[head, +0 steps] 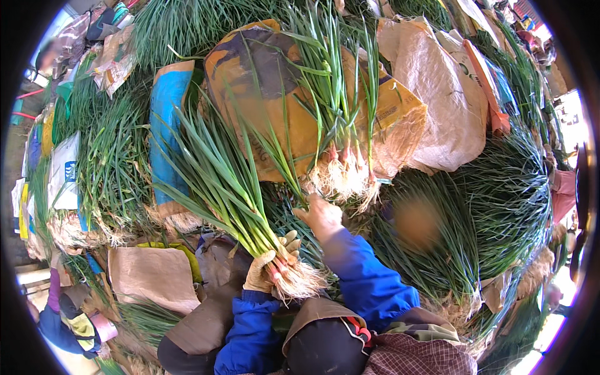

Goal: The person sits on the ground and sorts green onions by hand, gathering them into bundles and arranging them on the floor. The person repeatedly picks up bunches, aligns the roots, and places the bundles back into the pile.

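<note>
A bunch of green onions (239, 206) is gripped near its base by my left hand (267, 267), which wears a pale glove. Its reddish-white bulbs and stringy roots (300, 279) hang out to the right of the glove, and the leaves fan up and to the left. Bare, my right hand (324, 216) pinches the lower end of a few thin green leaves (284, 157). Just above that hand, a smaller group of green onions (335, 112) lies on a yellow-brown printed sack (262, 126), roots toward me.
Large heaps of green onions lie left (110, 154) and right (506, 197). A blue-and-brown sack piece (168, 131), a pale woven sack (436, 103) and a brown sheet (152, 276) lie among them. Other people sit at the lower left (70, 323) and upper left (70, 37).
</note>
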{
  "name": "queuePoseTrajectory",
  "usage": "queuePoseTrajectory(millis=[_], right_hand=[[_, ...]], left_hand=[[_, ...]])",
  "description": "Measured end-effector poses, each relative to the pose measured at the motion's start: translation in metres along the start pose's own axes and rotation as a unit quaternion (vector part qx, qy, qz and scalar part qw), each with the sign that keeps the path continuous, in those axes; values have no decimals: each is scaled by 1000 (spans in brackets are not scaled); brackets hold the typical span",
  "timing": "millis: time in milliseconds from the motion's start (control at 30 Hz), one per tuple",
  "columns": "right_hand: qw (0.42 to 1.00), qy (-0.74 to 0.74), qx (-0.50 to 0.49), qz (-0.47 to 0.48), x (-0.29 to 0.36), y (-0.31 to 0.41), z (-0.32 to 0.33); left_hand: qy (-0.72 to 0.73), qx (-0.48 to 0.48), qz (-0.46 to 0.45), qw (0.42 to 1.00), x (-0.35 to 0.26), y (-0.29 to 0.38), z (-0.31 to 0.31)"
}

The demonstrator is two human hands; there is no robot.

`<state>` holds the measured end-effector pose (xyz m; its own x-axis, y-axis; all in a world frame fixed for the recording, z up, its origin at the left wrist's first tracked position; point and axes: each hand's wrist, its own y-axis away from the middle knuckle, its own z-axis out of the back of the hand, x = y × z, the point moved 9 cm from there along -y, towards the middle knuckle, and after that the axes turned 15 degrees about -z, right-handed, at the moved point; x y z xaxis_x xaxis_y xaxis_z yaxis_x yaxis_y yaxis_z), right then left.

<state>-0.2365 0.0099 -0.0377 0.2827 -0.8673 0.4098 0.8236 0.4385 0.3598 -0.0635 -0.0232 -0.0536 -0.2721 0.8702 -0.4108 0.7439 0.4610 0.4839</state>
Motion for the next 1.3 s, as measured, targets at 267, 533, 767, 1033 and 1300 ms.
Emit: queuePoseTrajectory(millis=[267,533,767,1033,1300], right_hand=[[976,-6,-57,210,25,59,-2],[927,211,302,77,-60,54,-102],[937,-108,-331,5,-6,-7,150],[967,-88,-238,25,-10,-14,126],[933,251,29,256,32,92,29]], left_hand=[[-157,32,26,987,8,-5,19],[74,89,-53,992,-7,11,-18],[157,133,-55,977,-9,9,-40],[93,139,-43,985,-28,6,-50],[-112,47,-46,992,-13,-2,-18]])
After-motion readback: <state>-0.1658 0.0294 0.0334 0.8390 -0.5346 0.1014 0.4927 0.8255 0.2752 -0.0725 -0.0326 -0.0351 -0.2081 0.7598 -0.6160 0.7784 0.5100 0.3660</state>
